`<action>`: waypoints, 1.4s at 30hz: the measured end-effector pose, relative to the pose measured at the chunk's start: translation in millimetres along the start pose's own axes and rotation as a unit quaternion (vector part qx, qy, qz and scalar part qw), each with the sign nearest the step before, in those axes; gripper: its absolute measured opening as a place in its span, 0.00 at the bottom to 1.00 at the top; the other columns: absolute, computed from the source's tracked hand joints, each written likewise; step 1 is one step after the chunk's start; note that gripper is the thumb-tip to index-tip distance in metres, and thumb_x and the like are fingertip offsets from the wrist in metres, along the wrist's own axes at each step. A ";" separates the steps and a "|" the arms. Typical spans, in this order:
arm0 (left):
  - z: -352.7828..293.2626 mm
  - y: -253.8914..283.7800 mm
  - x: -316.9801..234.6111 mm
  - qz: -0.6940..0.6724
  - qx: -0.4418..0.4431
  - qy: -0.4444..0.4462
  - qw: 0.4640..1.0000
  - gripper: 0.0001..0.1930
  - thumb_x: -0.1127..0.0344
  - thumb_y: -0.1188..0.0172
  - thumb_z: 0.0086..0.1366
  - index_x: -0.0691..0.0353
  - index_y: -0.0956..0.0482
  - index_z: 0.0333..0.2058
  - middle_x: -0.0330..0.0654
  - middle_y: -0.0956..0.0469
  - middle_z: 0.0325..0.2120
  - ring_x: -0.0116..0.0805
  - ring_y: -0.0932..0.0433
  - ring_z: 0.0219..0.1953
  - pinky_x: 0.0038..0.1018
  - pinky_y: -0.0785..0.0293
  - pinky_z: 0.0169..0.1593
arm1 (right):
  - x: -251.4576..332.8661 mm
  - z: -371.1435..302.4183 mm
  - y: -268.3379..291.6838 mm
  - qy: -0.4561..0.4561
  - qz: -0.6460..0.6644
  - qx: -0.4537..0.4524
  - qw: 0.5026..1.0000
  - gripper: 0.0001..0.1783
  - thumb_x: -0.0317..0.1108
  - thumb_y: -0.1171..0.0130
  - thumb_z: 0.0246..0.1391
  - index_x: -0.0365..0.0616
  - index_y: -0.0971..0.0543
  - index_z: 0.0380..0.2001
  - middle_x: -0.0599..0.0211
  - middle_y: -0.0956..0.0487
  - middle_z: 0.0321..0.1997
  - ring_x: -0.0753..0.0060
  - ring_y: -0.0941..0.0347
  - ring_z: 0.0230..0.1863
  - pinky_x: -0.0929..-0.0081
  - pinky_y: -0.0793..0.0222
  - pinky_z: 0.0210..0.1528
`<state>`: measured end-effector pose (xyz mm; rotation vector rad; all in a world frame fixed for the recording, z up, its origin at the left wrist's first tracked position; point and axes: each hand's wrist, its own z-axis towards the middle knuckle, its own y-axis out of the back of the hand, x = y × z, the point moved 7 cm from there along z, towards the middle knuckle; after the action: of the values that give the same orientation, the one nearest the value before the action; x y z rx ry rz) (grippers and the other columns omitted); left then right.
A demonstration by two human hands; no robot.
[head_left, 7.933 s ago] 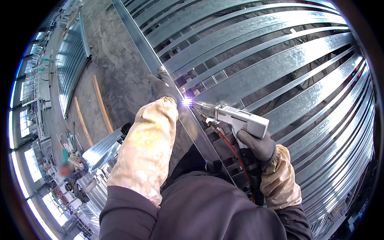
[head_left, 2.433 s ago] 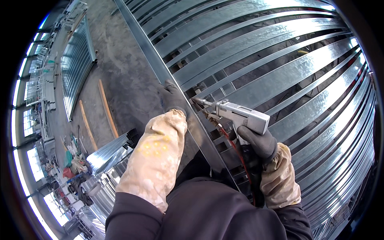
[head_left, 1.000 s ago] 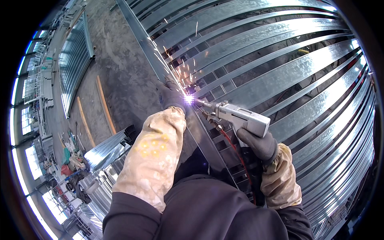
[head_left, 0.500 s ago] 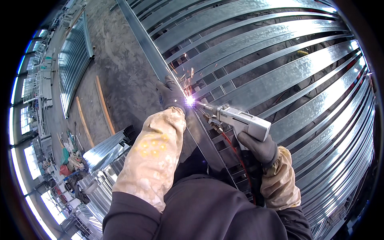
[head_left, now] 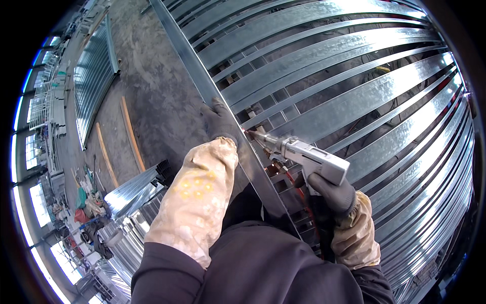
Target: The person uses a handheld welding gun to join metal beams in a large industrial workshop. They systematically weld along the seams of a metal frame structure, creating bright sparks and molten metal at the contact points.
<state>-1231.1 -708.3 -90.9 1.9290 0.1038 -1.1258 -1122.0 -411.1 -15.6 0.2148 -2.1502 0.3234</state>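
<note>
My right hand (head_left: pixel 334 191), in a dark grey glove, is closed round the grip of a handheld silver-grey welding gun (head_left: pixel 316 158). The gun's narrow nozzle points left, its tip close to the joint where a galvanized slat (head_left: pixel 283 109) meets the long steel edge rail (head_left: pixel 263 188). A small reddish glow shows at the tip. Just left of that spot, my gloved left hand (head_left: pixel 221 120) grips the rail, with a finger along its top; its remaining fingers are partly hidden. A red hose (head_left: pixel 302 195) runs down from the gun. Pale, stained protective sleeves cover both forearms.
Many parallel galvanized slats (head_left: pixel 405 96) fill the right side, with dark gaps between them. On the concrete floor (head_left: pixel 152 76) to the left lie two wooden strips (head_left: pixel 132 134) and a ribbed metal panel (head_left: pixel 93 81). Stacked metal profiles (head_left: pixel 132 195) stand at the lower left.
The bright violet-white arc and its flying sparks are gone, with a faint glow left. The welding gun and my right hand have shifted slightly right and down. My left hand stays on the rail.
</note>
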 end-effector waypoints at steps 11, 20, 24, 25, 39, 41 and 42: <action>10.3 -4.0 7.9 -0.042 0.048 -0.047 0.997 0.33 0.48 0.61 0.75 0.73 0.49 0.65 0.68 0.38 0.61 0.61 0.35 0.62 0.43 0.37 0.62 | 70.7 12.4 -8.0 0.051 0.048 -0.041 0.997 0.25 0.33 0.43 0.60 0.35 0.30 0.59 0.62 0.19 0.38 0.77 0.24 0.36 0.78 0.27 0.37; -65.5 43.6 -64.3 -0.125 0.366 -0.246 0.889 0.34 0.56 0.41 0.67 0.68 0.43 0.64 0.53 0.27 0.45 0.44 0.25 0.48 0.39 0.29 0.53 | 136.9 31.7 -10.1 0.062 0.099 -0.138 0.984 0.19 0.30 0.45 0.57 0.33 0.25 0.50 0.60 0.18 0.35 0.76 0.22 0.26 0.79 0.26 0.27; -163.8 14.0 -85.3 -0.135 0.801 -0.061 0.580 0.27 0.58 0.34 0.63 0.64 0.30 0.56 0.43 0.24 0.43 0.32 0.24 0.43 0.30 0.26 0.46 | 169.4 62.2 -34.1 0.075 0.093 -0.093 0.988 0.16 0.35 0.44 0.57 0.32 0.21 0.41 0.60 0.19 0.30 0.74 0.22 0.24 0.77 0.27 0.25; -185.0 17.9 -111.0 -0.075 0.860 -0.034 0.503 0.23 0.56 0.33 0.63 0.64 0.24 0.51 0.40 0.22 0.36 0.30 0.24 0.38 0.28 0.26 0.43 | 173.4 65.2 -36.3 0.061 0.092 -0.088 0.990 0.16 0.36 0.44 0.57 0.33 0.21 0.41 0.61 0.19 0.29 0.73 0.22 0.24 0.77 0.27 0.25; -252.7 -27.0 -56.6 -0.102 0.840 0.176 0.503 0.17 0.49 0.36 0.66 0.59 0.19 0.36 0.32 0.23 0.25 0.20 0.29 0.23 0.22 0.32 0.27 | 97.1 115.1 -19.3 -0.037 0.059 0.040 0.997 0.21 0.37 0.41 0.62 0.35 0.25 0.53 0.65 0.18 0.44 0.75 0.23 0.44 0.74 0.26 0.46; -251.0 -28.6 -52.8 -0.078 0.834 0.223 0.498 0.18 0.48 0.37 0.66 0.58 0.19 0.37 0.31 0.23 0.25 0.20 0.29 0.23 0.21 0.31 0.27 | 88.6 121.5 -14.3 -0.048 0.071 0.051 0.995 0.21 0.38 0.40 0.62 0.35 0.25 0.53 0.65 0.18 0.44 0.75 0.23 0.43 0.74 0.26 0.45; -250.2 -29.4 -52.2 -0.067 0.831 0.245 0.495 0.18 0.47 0.37 0.66 0.58 0.19 0.37 0.31 0.23 0.25 0.19 0.29 0.24 0.21 0.31 0.27 | 83.4 124.8 -11.9 -0.040 0.081 0.050 0.995 0.20 0.39 0.41 0.62 0.35 0.24 0.51 0.65 0.18 0.42 0.75 0.22 0.40 0.74 0.25 0.43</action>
<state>-1108.6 -493.6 -19.4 3.9872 -0.9132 -0.4564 -1263.1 -463.8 -12.5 0.1131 -2.2377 0.5252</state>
